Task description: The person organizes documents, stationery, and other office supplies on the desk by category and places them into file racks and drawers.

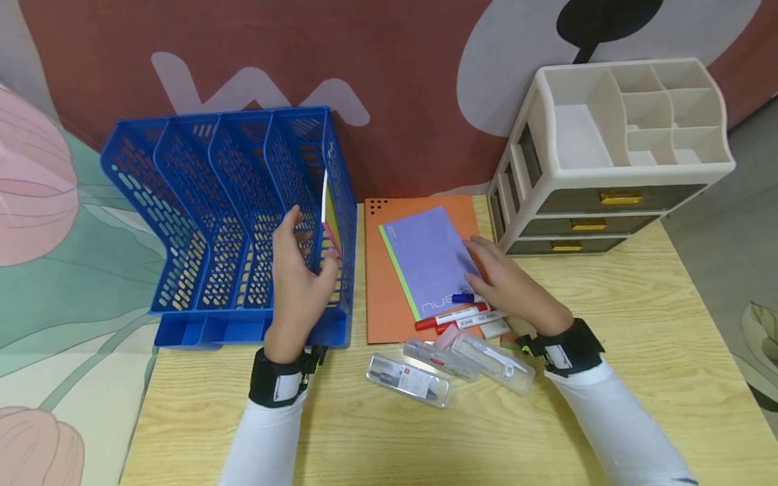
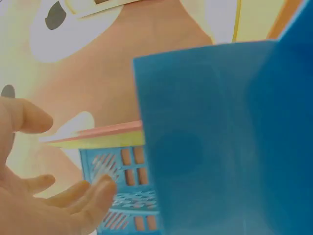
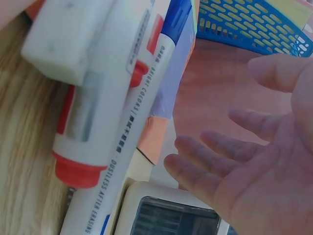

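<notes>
My left hand [image 1: 299, 278] is at the rightmost slot of a blue file rack [image 1: 243, 177], fingers spread and relaxed. A thin notebook [image 1: 331, 212] with a yellow and pink cover stands upright in that slot, close to the thumb. The left wrist view shows the notebook edge [image 2: 105, 134] beyond the fingers, with nothing in the grasp. My right hand [image 1: 513, 287] is over the right edge of a purple notebook [image 1: 419, 256], fingers loosely extended. The notebook lies on an orange folder [image 1: 379, 304]. By the right palm are a blue-capped marker [image 1: 464, 298] and red markers [image 1: 450, 316].
A white eraser [image 1: 495, 329] lies below the markers. Clear pen cases [image 1: 408, 380] overlap near the front of the wooden table [image 1: 486, 439]. A white drawer organizer [image 1: 638, 172] with open top compartments stands at the back right. A patterned cloth [image 1: 413, 81] hangs behind.
</notes>
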The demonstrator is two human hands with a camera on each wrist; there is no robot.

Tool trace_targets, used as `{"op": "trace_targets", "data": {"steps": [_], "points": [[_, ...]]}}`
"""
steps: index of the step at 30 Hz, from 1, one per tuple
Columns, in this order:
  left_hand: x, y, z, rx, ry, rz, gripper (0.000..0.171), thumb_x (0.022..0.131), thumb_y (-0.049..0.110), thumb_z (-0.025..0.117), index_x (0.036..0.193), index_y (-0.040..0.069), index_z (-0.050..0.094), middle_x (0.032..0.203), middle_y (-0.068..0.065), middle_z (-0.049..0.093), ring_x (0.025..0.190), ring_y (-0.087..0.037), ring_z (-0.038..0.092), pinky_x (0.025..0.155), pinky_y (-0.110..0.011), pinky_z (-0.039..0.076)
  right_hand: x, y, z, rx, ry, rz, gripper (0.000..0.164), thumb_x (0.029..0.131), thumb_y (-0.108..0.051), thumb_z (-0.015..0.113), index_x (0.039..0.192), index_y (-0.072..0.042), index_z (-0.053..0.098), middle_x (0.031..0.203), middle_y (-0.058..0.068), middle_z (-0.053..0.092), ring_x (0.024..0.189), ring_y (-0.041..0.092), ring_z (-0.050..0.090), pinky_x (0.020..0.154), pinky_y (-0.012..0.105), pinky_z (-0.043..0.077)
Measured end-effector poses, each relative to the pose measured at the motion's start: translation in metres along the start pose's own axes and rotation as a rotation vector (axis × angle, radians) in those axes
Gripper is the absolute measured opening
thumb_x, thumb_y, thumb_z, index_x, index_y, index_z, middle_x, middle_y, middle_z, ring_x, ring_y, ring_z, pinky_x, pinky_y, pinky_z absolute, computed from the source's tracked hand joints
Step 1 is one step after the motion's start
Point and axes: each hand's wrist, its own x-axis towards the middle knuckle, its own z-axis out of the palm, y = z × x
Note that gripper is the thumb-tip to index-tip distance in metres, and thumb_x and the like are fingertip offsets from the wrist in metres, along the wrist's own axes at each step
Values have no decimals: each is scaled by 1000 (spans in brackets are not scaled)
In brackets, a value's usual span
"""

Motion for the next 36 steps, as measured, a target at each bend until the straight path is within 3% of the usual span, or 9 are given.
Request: {"op": "trace_targets", "data": {"steps": [6, 10, 14, 18, 24, 31, 36], "points": [[-12, 5, -3, -5, 127, 52, 42, 91, 3, 64, 130, -6, 52, 115, -25, 56, 86, -29, 52, 71, -28, 43, 2, 3, 1, 7, 32, 1, 60, 101, -12, 64, 153, 4, 39, 160, 31, 34, 146, 49, 39, 116, 64, 37], [-21, 11, -2, -54, 157, 103, 25, 90, 2, 61, 113, -7, 59, 97, -21, 61, 73, -24, 50, 63, -24, 38, 3, 4, 2, 20, 19, 31, 60, 102, -11, 63, 154, 4, 39, 160, 30, 35, 145, 49, 39, 117, 63, 36], [-30, 21, 0, -124, 102, 148, 19, 89, 1, 60, 107, -5, 63, 89, -16, 66, 65, -21, 51, 57, -23, 39, 7, 6, 2, 35, -2, 67, 58, 103, -13, 60, 153, 6, 38, 157, 31, 38, 143, 48, 42, 118, 63, 36], [-39, 28, 7, -236, -16, 151, 22, 89, -4, 61, 111, -4, 64, 97, -17, 70, 72, -19, 60, 62, -20, 51, 10, 9, 4, 60, -30, 122, 57, 104, -14, 58, 153, 7, 37, 155, 31, 40, 142, 48, 44, 117, 63, 37], [-44, 34, 19, -485, -229, 18, 30, 95, -10, 58, 124, -5, 58, 118, -21, 68, 92, -29, 71, 80, -25, 61, 14, 12, 6, 88, -68, 199, 59, 104, -16, 57, 154, 8, 35, 154, 33, 41, 142, 49, 43, 116, 64, 38], [-47, 28, 40, -496, -429, -187, 44, 99, -2, 56, 142, 2, 48, 143, -15, 58, 120, -39, 65, 97, -40, 59, 17, 14, 8, 93, -86, 257, 61, 105, -20, 55, 156, 7, 34, 155, 32, 42, 142, 48, 44, 115, 63, 40], [-45, 19, 56, -505, -485, -323, 52, 101, 3, 58, 150, 0, 39, 155, -21, 45, 132, -41, 57, 107, -52, 52, 19, 14, 8, 89, -86, 261, 60, 106, -21, 54, 155, 8, 34, 153, 32, 44, 140, 46, 46, 115, 63, 40]]}}
